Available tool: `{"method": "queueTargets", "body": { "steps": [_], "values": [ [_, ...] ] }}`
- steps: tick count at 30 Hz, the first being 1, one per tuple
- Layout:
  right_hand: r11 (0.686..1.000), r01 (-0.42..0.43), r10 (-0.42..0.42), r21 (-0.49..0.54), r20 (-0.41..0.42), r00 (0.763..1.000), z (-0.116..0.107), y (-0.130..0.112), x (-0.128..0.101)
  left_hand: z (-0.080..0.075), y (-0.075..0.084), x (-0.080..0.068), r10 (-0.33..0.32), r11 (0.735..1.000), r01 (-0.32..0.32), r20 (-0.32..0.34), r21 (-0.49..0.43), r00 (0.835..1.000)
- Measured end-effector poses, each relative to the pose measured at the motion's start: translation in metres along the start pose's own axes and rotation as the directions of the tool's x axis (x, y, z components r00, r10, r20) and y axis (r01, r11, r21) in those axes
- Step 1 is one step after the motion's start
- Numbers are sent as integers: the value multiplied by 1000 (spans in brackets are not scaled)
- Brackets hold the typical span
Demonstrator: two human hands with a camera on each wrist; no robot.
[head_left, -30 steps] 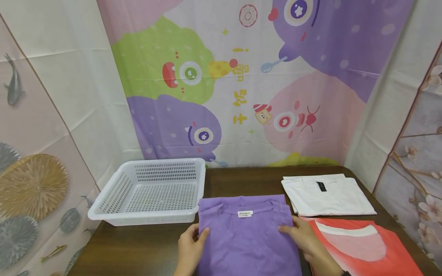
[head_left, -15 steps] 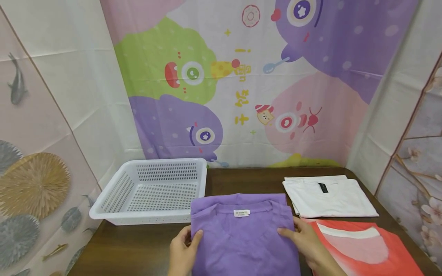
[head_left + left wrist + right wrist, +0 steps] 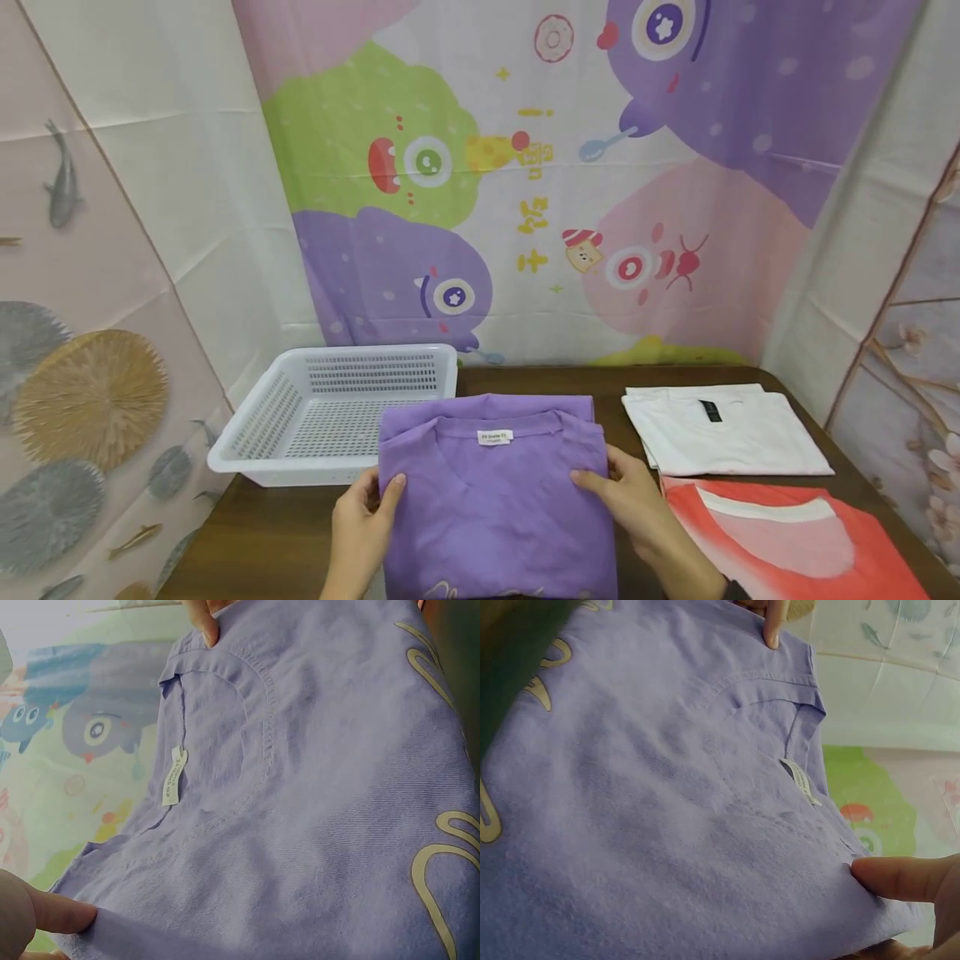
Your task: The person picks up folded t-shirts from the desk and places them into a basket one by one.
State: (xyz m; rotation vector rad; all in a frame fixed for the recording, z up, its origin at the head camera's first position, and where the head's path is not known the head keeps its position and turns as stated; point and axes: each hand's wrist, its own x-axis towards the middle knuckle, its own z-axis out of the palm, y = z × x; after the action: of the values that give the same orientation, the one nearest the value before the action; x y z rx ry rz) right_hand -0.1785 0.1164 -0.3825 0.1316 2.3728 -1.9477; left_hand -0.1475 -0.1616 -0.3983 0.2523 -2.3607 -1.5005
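Since a second earlier, you had lifted the folded purple T-shirt (image 3: pixel 491 492) off the surface (image 3: pixel 277 533) and carried it left, so its collar edge now overlapped the near corner of the white basket (image 3: pixel 258 425). Your left hand (image 3: pixel 360 521) pinched its left edge, thumb on top, and your right hand (image 3: pixel 637 508) gripped the right edge likewise. That basket held nothing visible. To the right lay a folded white shirt (image 3: pixel 727 433) and a red-and-pink shirt (image 3: pixel 780 542).

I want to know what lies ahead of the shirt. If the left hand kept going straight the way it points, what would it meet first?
Probably the white basket, whose near wall lies just beyond the left hand gripping the purple shirt; depth is unclear.
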Motion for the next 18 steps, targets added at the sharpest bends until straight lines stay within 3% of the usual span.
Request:
{"method": "queueTargets", "body": {
  "steps": [18],
  "values": [
    [995,93,-93,-22,5,996,37,-38,25,-43,11,37,73,994,-64,-109,83,991]
  ]
}}
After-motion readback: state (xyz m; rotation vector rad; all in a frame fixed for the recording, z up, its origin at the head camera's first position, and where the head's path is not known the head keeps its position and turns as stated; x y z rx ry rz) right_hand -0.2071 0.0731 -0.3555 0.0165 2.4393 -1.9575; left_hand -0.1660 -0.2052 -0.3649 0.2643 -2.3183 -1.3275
